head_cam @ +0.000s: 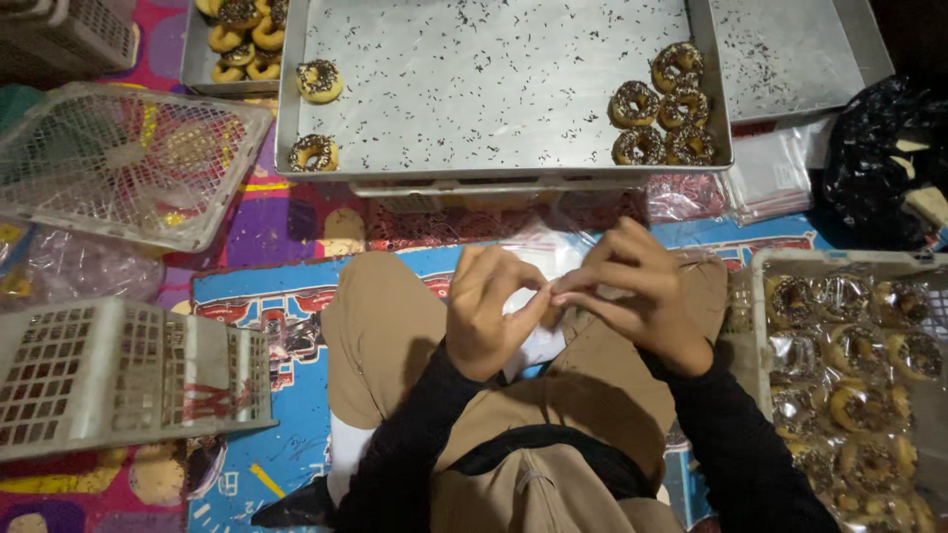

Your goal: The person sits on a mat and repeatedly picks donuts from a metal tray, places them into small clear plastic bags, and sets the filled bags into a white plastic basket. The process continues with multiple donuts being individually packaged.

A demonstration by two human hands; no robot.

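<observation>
My left hand (489, 311) and my right hand (632, 291) meet over my lap. The fingers of both are pinched narrow on a small clear plastic bag (538, 336), which sits between my hands, just above my tan trousers (385, 326). I cannot tell what is inside it. In front of my knees is a big flat silver metal tray (494, 89) with round chocolate-sprinkled doughnuts (662, 104) on it. A white plastic basket (765, 266) of wrapped doughnuts sits near my right arm.

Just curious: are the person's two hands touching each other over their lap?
Touching. The head view shows the left hand and right hand meeting fingertip to fingertip.
</observation>
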